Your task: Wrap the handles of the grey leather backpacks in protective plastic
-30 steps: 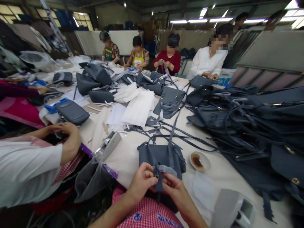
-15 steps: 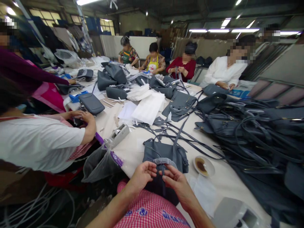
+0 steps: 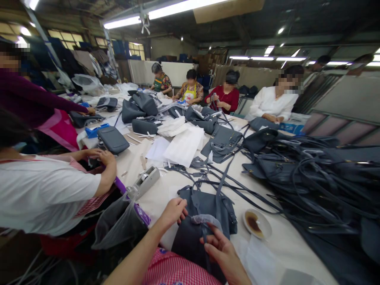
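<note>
A dark blue-grey handbag (image 3: pixel 190 233) lies at the table's front edge, against my checked apron. Clear plastic wrap (image 3: pixel 206 219) covers its curved handle. My right hand (image 3: pixel 219 246) is closed on a narrow strap (image 3: pixel 204 233) just below that wrapped handle. To the left of the handle is my left hand (image 3: pixel 175 210), over the bag's side, its fingers curled together. Whatever those fingertips hold, if anything, I cannot make out. Beyond the handle, a long shoulder strap (image 3: pixel 219 190) runs up from the bag.
At right sits a white dish (image 3: pixel 257 224) with brown liquid. A tape dispenser (image 3: pixel 144 182) stands left of the bag. Bags and straps (image 3: pixel 311 174) are heaped at right, white paper sheets (image 3: pixel 184 146) in the middle. A co-worker in a white shirt (image 3: pixel 56 190) works close on the left.
My left hand has moved left, away from the wrapped handle and my right hand. The right hand stays at the strap, slightly lower. The view has tilted up a little.
</note>
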`<action>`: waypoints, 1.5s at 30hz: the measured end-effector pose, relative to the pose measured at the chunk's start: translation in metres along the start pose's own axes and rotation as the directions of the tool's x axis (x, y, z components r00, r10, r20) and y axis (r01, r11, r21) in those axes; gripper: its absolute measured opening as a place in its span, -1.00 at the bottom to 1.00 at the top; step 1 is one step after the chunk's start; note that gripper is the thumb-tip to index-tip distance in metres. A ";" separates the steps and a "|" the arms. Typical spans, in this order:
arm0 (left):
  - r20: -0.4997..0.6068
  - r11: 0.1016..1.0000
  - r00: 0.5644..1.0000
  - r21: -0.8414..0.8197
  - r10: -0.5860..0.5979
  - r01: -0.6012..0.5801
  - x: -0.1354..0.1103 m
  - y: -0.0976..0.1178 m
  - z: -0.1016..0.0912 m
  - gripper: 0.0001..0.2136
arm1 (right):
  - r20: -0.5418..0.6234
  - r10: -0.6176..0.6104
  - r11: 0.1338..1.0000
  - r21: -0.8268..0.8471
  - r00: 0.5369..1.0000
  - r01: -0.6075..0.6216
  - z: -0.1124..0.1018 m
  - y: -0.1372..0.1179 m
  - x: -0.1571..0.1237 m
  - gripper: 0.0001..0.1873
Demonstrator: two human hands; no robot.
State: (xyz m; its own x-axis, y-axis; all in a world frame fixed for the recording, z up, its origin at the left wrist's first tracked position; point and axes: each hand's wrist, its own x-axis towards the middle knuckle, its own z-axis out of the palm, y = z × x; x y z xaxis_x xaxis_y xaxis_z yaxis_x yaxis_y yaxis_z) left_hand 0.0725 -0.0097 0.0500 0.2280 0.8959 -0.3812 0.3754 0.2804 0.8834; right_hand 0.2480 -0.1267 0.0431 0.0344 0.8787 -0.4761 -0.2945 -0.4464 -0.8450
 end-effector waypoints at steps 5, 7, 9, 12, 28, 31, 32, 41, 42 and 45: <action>0.061 0.991 0.991 -0.048 -0.123 0.126 0.047 0.003 0.028 -0.69 | 0.039 0.006 1.000 -0.014 0.999 -0.006 -0.012 0.012 0.011 -0.28; 0.072 0.989 0.989 -0.057 -0.130 0.134 0.056 0.007 0.033 -0.72 | 0.045 0.003 1.000 -0.016 0.999 -0.002 -0.016 0.014 0.013 -0.29; 0.060 0.992 0.994 -0.076 -0.095 0.099 0.059 0.011 0.034 -0.72 | 0.046 0.009 1.000 -0.020 0.999 -0.009 -0.018 0.015 0.014 -0.36; -0.001 0.991 0.999 -0.125 0.044 -0.044 0.048 0.020 0.029 -0.78 | 0.034 0.027 0.998 -0.061 0.999 -0.025 -0.018 0.012 0.015 -0.66; 0.003 0.467 0.511 0.399 0.860 -0.789 -0.052 0.010 0.017 -0.80 | 0.155 0.265 0.883 0.357 0.952 -0.304 0.035 -0.047 0.005 -0.46; -0.020 0.602 0.627 0.305 0.779 -0.738 -0.058 0.007 0.016 -0.80 | 0.141 0.234 0.922 0.282 0.962 -0.266 0.035 -0.041 0.007 -0.50; -0.063 0.675 0.683 0.239 0.728 -0.698 -0.061 0.007 0.015 -0.79 | 0.136 0.223 0.928 0.274 0.965 -0.253 0.034 -0.039 0.008 -0.49; -0.160 0.914 0.923 0.271 0.351 -0.301 -0.085 0.017 0.014 -0.90 | 0.089 0.176 0.973 0.138 0.980 -0.187 0.034 -0.032 0.006 -0.46; -0.148 0.914 0.931 0.294 0.334 -0.281 -0.086 0.017 0.016 -0.87 | 0.092 0.172 0.975 0.122 0.981 -0.183 0.035 -0.031 0.005 -0.46; -0.100 0.881 0.926 0.361 0.363 -0.306 -0.086 0.014 0.020 -0.77 | 0.099 0.169 0.981 0.077 0.981 -0.177 0.035 -0.028 0.005 -0.46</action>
State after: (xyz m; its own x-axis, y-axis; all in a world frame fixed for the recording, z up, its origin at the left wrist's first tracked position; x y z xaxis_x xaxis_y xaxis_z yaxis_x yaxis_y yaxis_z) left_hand 0.0757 -0.0894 0.0896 0.2573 0.9663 -0.0054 0.5857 -0.1514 0.7963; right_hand 0.2234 -0.1044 0.0729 -0.1103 0.8029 -0.5858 -0.3690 -0.5803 -0.7260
